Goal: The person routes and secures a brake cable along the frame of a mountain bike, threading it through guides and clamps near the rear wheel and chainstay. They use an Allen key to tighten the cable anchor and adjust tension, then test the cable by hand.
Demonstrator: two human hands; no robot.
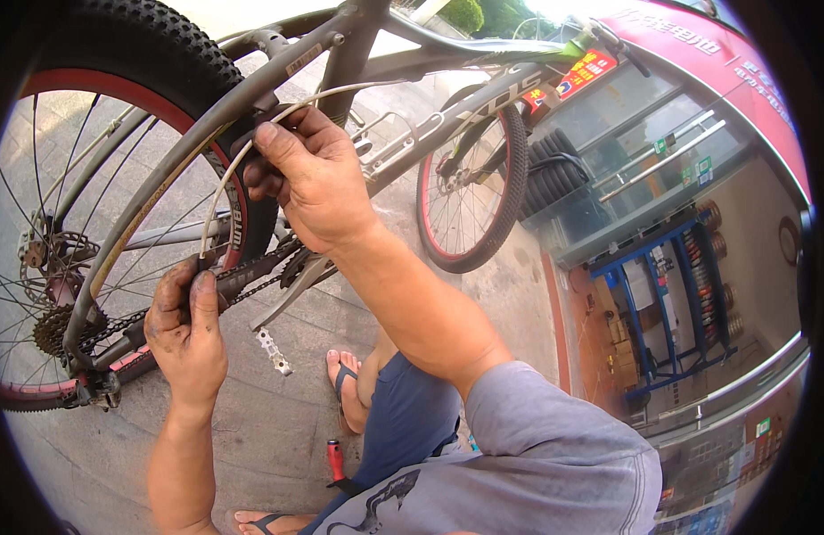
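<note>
A dark mountain bike frame [430, 134] leans across the view. From its upper tube a pale cable housing [212, 209] curves down and to the left. My left hand [187, 330], with dirty fingertips, pinches the housing's lower end between thumb and fingers, just above the chain [262, 287]. Higher up, my right hand [314, 174] is closed around the same housing beside the seat stay; its fingertips are partly hidden. Behind both hands stands the rear wheel with its knobby tyre [153, 40]. The cassette [60, 330] and rear derailleur [100, 390] sit left of my left hand.
A crank pedal [274, 352] juts out below the chain. On the paving near my feet is a red-handled tool [335, 461]. The front wheel [505, 223] stands farther off, beside stacked black tyres [554, 174]. A shopfront with a blue rack [639, 303] is at the right.
</note>
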